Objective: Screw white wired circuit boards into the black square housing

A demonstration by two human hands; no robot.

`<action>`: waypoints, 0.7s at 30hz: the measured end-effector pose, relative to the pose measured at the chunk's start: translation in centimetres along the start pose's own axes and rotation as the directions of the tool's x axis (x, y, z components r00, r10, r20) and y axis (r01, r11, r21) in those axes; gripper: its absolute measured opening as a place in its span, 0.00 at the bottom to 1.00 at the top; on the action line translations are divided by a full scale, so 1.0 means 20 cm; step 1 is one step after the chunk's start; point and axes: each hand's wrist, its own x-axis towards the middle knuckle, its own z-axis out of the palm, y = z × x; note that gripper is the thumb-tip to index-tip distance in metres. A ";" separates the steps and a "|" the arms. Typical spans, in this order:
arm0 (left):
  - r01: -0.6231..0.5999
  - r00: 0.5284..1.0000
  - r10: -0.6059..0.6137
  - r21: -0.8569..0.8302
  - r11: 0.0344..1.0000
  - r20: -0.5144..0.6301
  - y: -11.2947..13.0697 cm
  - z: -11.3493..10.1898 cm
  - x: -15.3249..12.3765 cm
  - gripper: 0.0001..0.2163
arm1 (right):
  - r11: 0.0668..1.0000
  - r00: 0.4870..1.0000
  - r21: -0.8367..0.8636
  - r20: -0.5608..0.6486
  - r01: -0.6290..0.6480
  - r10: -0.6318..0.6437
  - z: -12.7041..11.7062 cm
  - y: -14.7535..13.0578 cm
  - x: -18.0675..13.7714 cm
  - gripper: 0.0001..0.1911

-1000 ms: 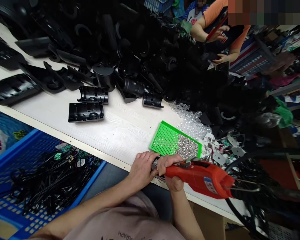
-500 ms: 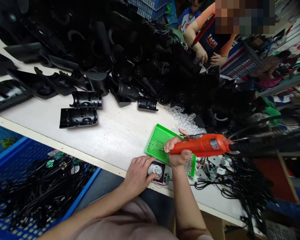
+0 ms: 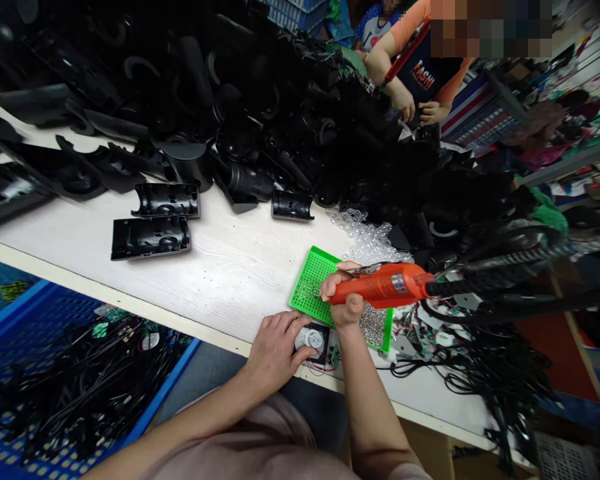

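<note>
My left hand rests at the table's near edge, its fingers closed round a small white and black motor part with thin wires. My right hand is wrapped round the front of an orange electric screwdriver, held level over a green perforated screw tray. The driver's tip points left over the tray's holes. Silver screws lie heaped at the tray's right end. A black cable runs from the driver's back off to the right.
A big heap of black plastic housings fills the far table. Two loose shells lie on the white tabletop. A blue crate of black wires stands at lower left. Another person's hands work across the table.
My right hand lifted the orange screwdriver from the motor part up over the green tray, then drew slightly left. My left hand stayed on the part, which now shows.
</note>
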 end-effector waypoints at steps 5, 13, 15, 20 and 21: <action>-0.008 1.000 0.009 0.015 1.000 -0.013 0.00 0.00 0.00 0.21 | 0.999 0.998 -0.046 -0.061 0.002 -0.005 0.02 -0.10 0.02 0.30; -0.057 0.997 0.060 0.056 0.997 -0.046 0.00 0.01 0.00 0.16 | 0.998 0.990 0.015 -0.127 0.062 -0.060 0.03 -0.46 -0.18 0.34; -0.063 0.997 0.066 0.062 0.996 -0.042 -0.01 0.01 0.00 0.15 | 0.999 0.987 -0.023 -0.155 0.027 -0.030 0.02 -0.43 -0.26 0.36; -0.073 0.995 0.078 0.079 0.994 -0.055 0.00 0.00 0.01 0.15 | 1.000 0.976 -0.013 -0.219 -0.003 0.000 0.01 -0.32 -0.34 0.38; -0.071 0.996 0.076 0.081 0.994 -0.055 0.01 0.00 0.01 0.15 | 1.000 0.976 -0.002 -0.217 -0.017 0.016 0.01 -0.31 -0.34 0.38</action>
